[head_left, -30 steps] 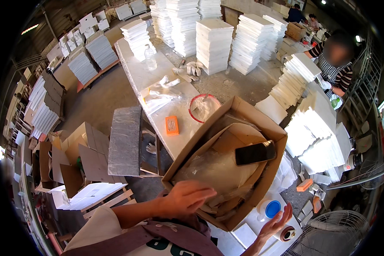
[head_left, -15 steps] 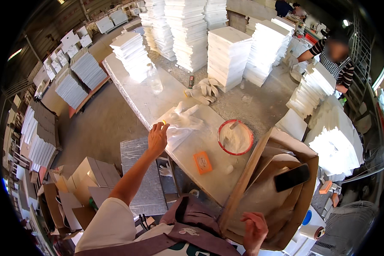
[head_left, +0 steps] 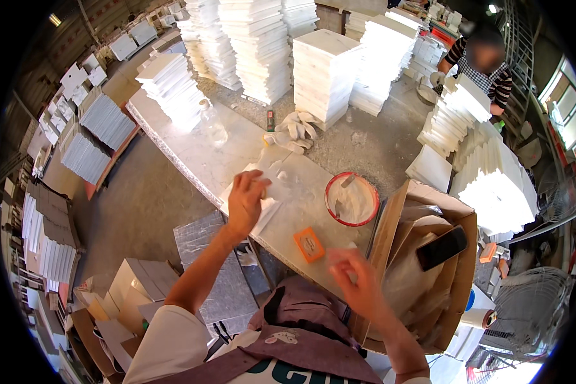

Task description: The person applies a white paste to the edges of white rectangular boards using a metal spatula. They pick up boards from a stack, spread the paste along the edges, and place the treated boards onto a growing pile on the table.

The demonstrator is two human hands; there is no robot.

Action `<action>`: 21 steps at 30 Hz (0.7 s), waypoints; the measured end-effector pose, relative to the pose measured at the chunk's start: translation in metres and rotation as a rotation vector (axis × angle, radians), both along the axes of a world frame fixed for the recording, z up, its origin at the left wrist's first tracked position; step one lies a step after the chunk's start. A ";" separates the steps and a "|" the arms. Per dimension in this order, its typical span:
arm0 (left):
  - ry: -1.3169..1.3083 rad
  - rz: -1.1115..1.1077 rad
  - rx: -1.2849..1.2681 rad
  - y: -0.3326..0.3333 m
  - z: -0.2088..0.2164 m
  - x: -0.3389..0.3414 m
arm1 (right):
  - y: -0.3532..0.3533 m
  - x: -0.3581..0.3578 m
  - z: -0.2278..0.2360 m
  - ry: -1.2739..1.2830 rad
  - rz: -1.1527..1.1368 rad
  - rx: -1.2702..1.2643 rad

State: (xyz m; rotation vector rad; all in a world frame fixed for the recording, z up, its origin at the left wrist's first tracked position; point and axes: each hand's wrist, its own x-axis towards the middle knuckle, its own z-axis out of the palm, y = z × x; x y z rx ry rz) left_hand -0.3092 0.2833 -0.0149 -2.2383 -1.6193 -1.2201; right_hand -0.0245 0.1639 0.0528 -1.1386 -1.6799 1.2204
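My left hand (head_left: pixel 244 203) is over the pale stone worktop (head_left: pixel 179 144), its fingers curled closed. What they grip is hidden. Crumpled white cloth (head_left: pixel 267 216), possibly part of a white glove, shows beside and under this hand. My right hand (head_left: pixel 357 281), smeared by motion, hovers near the worktop's front edge, between a small orange box (head_left: pixel 309 244) and an open cardboard box (head_left: pixel 464 281); its grip is unclear. A red-rimmed bowl of pale powder (head_left: pixel 352 200) with a flat tool in it stands beyond. Used work gloves (head_left: pixel 294 132) lie farther back.
A clear bottle (head_left: pixel 213 125) stands at the worktop's left. Tall stacks of white tiles (head_left: pixel 323 77) line the back. A black phone (head_left: pixel 441 248) rests on the cardboard box. A co-worker (head_left: pixel 486 67) works at the far right. A grey slab (head_left: pixel 217 275) lies low at left.
My right hand has come up and left from beside the cardboard box toward the orange box. My left hand has shifted over the white cloth, its fingers more curled. The view has shifted slightly.
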 end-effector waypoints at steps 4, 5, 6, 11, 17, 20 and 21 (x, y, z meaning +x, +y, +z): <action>-0.019 -0.251 0.033 -0.065 0.042 0.062 | 0.039 -0.033 -0.017 0.198 -0.013 -0.128; -0.150 -0.301 -0.006 -0.078 0.046 0.079 | 0.043 -0.037 -0.021 0.190 0.034 -0.165; -0.281 -0.345 -0.055 -0.089 0.048 0.092 | 0.043 -0.040 -0.027 0.184 0.085 -0.214; -0.818 -0.151 -0.265 -0.111 0.041 0.102 | 0.042 -0.046 -0.041 0.326 0.167 -0.262; -0.547 -0.029 -0.220 -0.129 0.044 0.075 | 0.043 -0.059 -0.047 0.176 0.219 -0.155; -0.229 0.014 -0.044 -0.142 0.063 0.083 | 0.044 -0.067 -0.043 0.043 0.130 -0.067; -0.216 -0.077 -0.024 -0.149 0.066 0.087 | 0.044 -0.070 -0.040 0.016 0.109 -0.053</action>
